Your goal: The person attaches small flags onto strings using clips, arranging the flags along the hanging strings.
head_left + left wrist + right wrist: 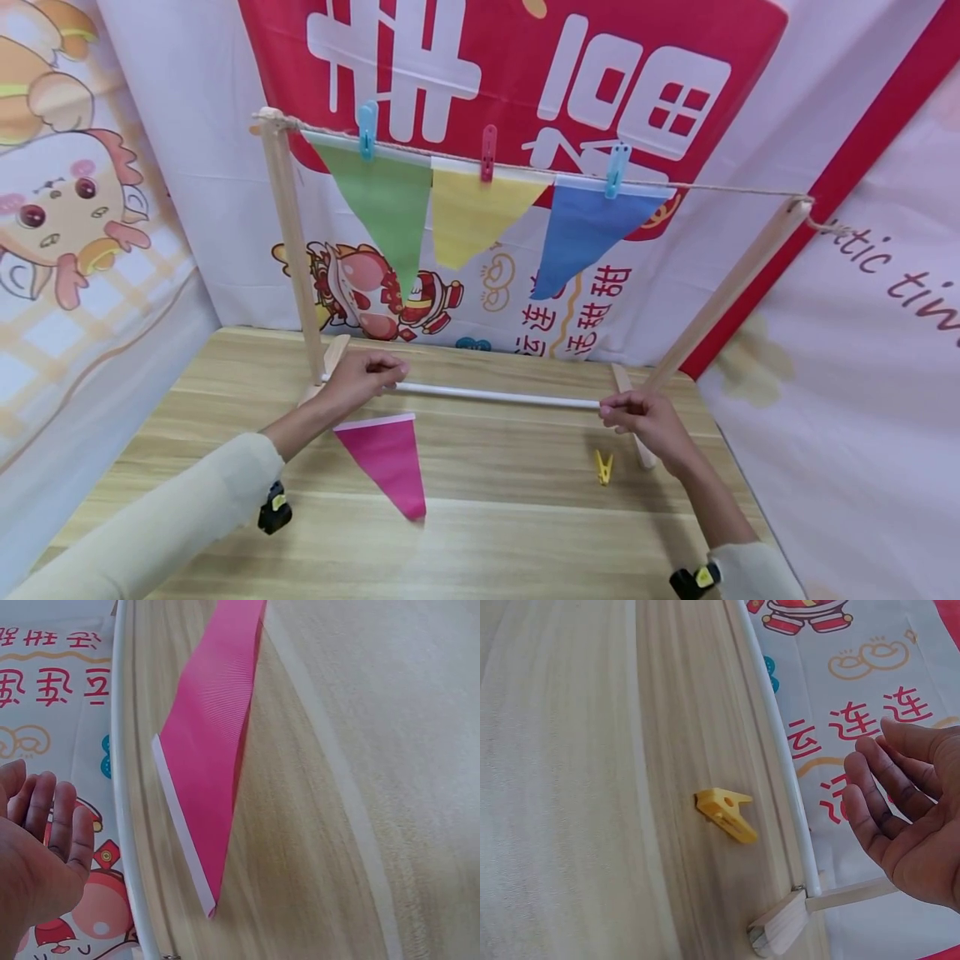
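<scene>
Loosely bent and holding nothing, the fingers of my left hand overlap the left part of a white rod in the head view. My right hand overlaps the rod's right end there, its fingers also relaxed. Both wrist views show a gap between the hands and the rod, which spans the foot of a wooden frame. A pink pennant with a white top strip lies on the table near my left hand. Below my right hand is a yellow clothespin, lying on its side.
Twine runs between two wooden posts. Green, yellow and blue pennants hang from it by clothespins. A printed cloth stands behind the wooden table.
</scene>
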Available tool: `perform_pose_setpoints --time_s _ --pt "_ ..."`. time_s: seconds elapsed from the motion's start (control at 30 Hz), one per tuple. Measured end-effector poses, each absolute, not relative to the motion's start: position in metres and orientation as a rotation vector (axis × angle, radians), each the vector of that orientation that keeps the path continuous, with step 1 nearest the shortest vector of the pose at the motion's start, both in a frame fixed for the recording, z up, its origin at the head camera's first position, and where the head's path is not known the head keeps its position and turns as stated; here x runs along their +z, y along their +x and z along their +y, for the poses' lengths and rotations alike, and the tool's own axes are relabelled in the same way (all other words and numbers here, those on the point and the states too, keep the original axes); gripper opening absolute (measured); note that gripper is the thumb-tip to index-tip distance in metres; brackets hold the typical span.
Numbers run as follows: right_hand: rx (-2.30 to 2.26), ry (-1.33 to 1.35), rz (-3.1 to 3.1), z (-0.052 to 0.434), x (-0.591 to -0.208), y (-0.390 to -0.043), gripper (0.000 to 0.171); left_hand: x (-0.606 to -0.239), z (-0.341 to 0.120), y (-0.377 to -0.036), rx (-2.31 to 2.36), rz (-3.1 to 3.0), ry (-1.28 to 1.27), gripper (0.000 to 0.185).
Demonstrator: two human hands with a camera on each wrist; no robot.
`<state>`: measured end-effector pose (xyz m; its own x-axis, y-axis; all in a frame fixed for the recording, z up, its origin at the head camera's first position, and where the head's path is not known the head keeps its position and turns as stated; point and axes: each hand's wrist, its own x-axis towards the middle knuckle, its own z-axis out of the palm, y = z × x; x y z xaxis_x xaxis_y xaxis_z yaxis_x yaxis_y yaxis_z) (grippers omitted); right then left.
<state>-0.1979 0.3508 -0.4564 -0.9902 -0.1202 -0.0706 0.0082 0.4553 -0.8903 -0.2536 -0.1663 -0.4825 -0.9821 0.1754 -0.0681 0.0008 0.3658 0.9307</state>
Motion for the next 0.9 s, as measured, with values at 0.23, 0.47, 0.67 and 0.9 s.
perform_pose_setpoints --time_s 0.23,0.47,0.67,0.9 --pt "-1.553 -0.045 2.595 0.357 -0.465 -0.192 0.032 -0.489 -0.170 -0.251 1.696 2.456 0.189 0.037" --pt "-1.597 -0.011 2.580 0.361 -0.475 -0.188 0.035 -0.494 -0.175 -0.248 1.666 2.453 0.137 0.031" --pt "-1.598 0.027 2.577 0.363 -0.482 -0.182 0.035 -0.499 -0.175 -0.248 1.613 2.506 0.137 0.028" --pt "-1.505 0.050 2.633 0.367 -0.486 -0.178 0.033 -0.507 -0.180 -0.244 1.595 2.505 0.111 0.028"
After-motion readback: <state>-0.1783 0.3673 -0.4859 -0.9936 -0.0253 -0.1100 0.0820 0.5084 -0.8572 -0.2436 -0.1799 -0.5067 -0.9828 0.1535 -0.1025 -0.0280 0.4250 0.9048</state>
